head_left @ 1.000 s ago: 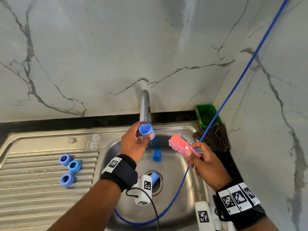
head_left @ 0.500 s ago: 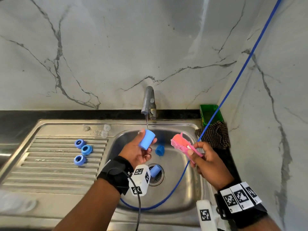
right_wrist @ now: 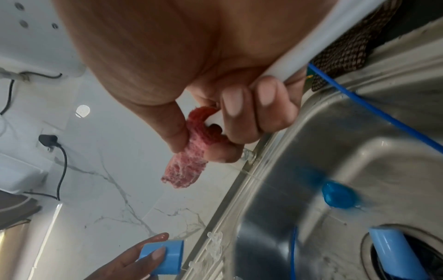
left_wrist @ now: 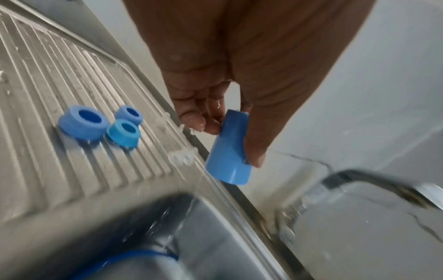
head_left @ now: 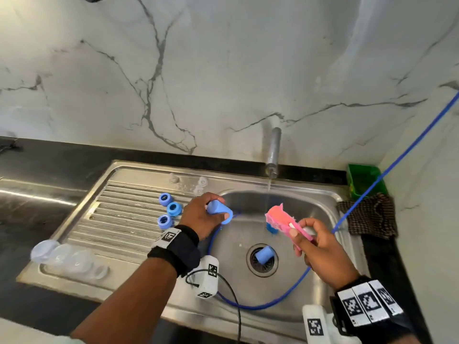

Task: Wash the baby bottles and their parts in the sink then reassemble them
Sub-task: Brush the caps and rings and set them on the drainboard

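Two hands hold a blue cap and a pink sponge over the sink.

The left hand grips a blue cap at the basin's 10 o'clock edge. The right hand pinches a pink sponge at 3 o'clock. Another cap lies on the drain. Three blue rings sit on the drainboard at 9 o'clock. Water runs from the tap at 12.

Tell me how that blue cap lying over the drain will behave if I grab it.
The blue cap lies on its side across the drain strainer, so a nudge would probably roll it. It looks wet and smooth, likely slippery. Small hollow plastic: probably light and rigid.
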Tool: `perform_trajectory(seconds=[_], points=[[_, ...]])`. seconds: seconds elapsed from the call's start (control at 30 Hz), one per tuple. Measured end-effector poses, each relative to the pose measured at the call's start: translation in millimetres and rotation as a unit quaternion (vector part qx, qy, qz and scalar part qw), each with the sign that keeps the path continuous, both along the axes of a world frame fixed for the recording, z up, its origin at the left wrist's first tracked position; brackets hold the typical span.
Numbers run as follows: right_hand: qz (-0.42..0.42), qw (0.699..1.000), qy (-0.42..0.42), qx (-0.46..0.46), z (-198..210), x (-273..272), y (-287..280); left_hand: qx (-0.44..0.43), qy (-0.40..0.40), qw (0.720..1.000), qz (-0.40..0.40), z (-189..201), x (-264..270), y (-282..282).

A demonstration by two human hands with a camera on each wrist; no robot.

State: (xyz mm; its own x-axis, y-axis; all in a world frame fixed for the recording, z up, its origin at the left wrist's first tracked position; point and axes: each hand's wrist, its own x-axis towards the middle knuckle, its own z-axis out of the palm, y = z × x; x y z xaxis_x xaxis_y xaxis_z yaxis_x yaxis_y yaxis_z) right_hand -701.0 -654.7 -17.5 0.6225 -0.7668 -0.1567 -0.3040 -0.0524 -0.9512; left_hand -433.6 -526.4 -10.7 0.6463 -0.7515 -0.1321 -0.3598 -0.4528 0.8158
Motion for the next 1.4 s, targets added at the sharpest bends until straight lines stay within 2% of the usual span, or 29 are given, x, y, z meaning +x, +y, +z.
perform_trajectory(seconds=[0.07, 0.23, 0.37, 0.47, 0.57, 0.67, 0.77, 0.83, 0.93, 1.0, 1.07, 1.13, 1.23, 1.3, 1.4], points=[[-0.002, 1.000, 0.013, 0.003, -3.3, 16.2, 10.7, -0.004, -0.018, 1.000, 0.021, -0.4, 38.7, 10.5], [-0.026, 0.999, 0.044, 0.014, -11.4, 48.4, 31.6, 0.035, -0.129, 0.983, 0.126, -8.7, 163.2, 25.0], [-0.049, 0.996, 0.065, 0.027, -18.3, 67.5, 47.3, 0.116, -0.195, 0.966, 0.126, -15.4, 242.8, 23.5], [-0.061, 0.994, 0.082, 0.035, -17.7, 74.3, 56.6, 0.207, -0.225, 0.947, 0.102, -29.7, 273.9, 17.8], [-0.076, 0.992, 0.094, 0.033, -12.6, 76.0, 58.2, 0.242, -0.211, 0.943, 0.091, -59.3, 297.7, 13.9], [-0.090, 0.990, 0.106, 0.033, -7.5, 72.2, 53.6, 0.248, -0.175, 0.947, 0.105, -72.4, 301.5, 12.9], [-0.099, 0.989, 0.109, 0.028, -6.3, 63.5, 46.7, 0.274, -0.152, 0.937, 0.154, -65.3, 292.0, 10.4], [-0.105, 0.988, 0.104, 0.031, -8.3, 57.6, 40.9, 0.263, -0.178, 0.926, 0.203, -49.7, 275.2, 8.7], [-0.119, 0.986, 0.111, 0.038, -13.9, 43.2, 29.7, 0.116, -0.230, 0.938, 0.232, -23.5, 227.6, -0.3], [-0.121, 0.984, 0.122, 0.040, -18.6, 35.1, 22.8, -0.011, -0.244, 0.953, 0.182, -19.5, 184.6, -10.4], [-0.123, 0.985, 0.116, 0.041, -22.1, 25.7, 14.9, -0.080, -0.215, 0.969, 0.088, -26.9, 129.5, -26.2], [-0.127, 0.985, 0.110, 0.042, -24.9, 22.1, 8.8, -0.062, -0.157, 0.986, -0.010, -43.9, 76.0, -41.3], [-0.133, 0.985, 0.091, 0.055, -28.7, 11.4, -0.2, 0.028, -0.110, 0.984, -0.139, -78.0, 5.5, -66.2], [-0.136, 0.985, 0.088, 0.056, -34.9, 4.4, -6.0, 0.099, -0.072, 0.975, -0.185, -103.1, -20.0, -79.2], [-0.147, 0.983, 0.096, 0.051, -45.5, -10.8, -16.4, 0.215, -0.079, 0.949, -0.217, -135.8, -41.2, -103.0]])
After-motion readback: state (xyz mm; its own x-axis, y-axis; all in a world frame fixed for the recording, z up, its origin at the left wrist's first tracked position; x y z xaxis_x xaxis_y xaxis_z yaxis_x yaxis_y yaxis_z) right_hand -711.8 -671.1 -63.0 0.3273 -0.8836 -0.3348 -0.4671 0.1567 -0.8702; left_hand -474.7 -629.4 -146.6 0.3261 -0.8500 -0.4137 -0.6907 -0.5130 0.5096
